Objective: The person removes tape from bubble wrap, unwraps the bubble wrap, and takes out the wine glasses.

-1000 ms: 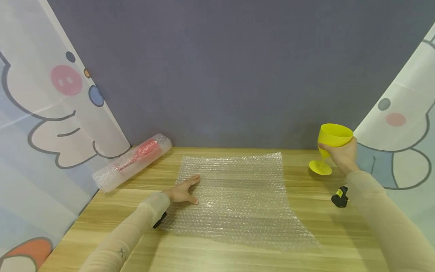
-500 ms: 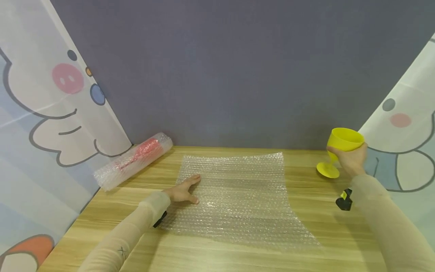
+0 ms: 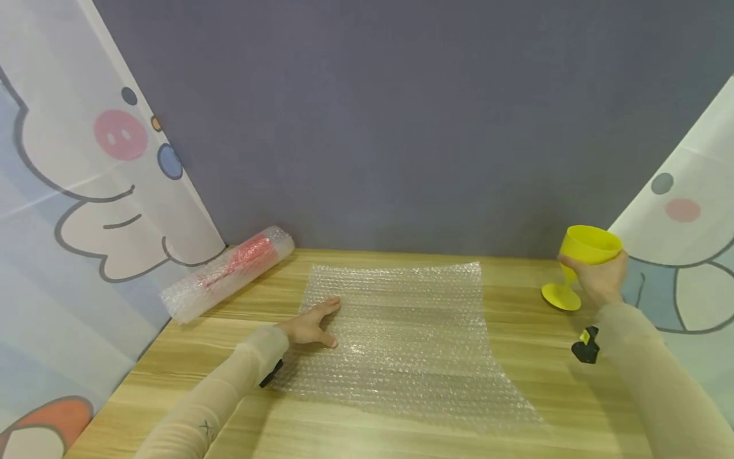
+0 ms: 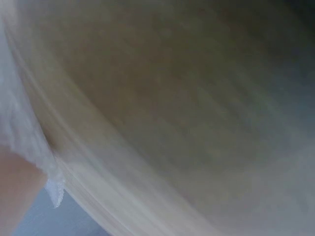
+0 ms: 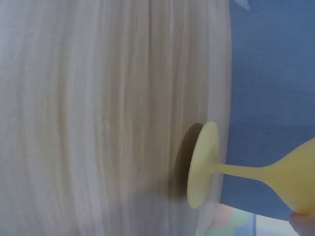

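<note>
L hand (image 3: pixel 309 327) rests w/ fingers spread on wrap (image 3: pixel 401 344) on wood tbl (image 3: pixel 527 344) nr gray wall (image 3: pixel 373 127) & R hand (image 3: pixel 602 280) grips cup (image 3: pixel 590 245).

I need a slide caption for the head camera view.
Left hand on a bubble-wrap sheet, right hand holding a yellow goblet, wrapped red bundle at left.

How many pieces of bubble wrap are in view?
2: a flat sheet under the left hand, and a roll around something red at the back left of the table. The roll may hide more.
</note>
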Available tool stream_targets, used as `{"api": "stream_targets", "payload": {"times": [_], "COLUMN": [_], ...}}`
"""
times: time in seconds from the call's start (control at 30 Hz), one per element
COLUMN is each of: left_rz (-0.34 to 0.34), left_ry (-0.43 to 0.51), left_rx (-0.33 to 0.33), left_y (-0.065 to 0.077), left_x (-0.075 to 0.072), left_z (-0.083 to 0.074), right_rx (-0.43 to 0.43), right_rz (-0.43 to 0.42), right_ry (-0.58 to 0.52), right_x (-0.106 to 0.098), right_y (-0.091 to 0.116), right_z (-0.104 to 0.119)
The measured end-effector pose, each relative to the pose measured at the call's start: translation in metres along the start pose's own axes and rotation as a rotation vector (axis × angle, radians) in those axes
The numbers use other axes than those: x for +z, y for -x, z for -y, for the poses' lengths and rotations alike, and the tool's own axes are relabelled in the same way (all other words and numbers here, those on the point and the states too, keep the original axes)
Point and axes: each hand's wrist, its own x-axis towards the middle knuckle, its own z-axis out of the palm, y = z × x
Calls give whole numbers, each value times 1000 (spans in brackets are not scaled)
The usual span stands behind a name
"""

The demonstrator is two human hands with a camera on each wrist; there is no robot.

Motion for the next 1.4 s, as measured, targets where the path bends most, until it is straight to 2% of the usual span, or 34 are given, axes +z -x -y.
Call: {"api": "stream_targets", "payload": {"times": [0.27, 0.5, 0.8, 1.07, 1.23, 1.4], "left_rz": [0, 1, -2, 5, 20, 8], "left_ry": [-25, -31, -10, -16, -14, -16], "left_rx": [10, 9, 5, 7, 13, 24], "left_y": [-1, 2, 4, 2, 1, 1], "left_x": [1, 0, 0, 1, 1, 0], "left_z": [-1, -5, -8, -9, -5, -1], "right_rx": [-15, -39, -25, -49, -48, -71], "right_rz": [-6, -7, 4, -12, -25, -30], "right_ry": [41, 60, 57, 34, -6, 8], "right_x": [1, 3, 6, 3, 4, 7], "right_y": [-3, -4, -3, 2, 6, 5], "right_z": [-9, -8, -8, -13, -13, -12]}}
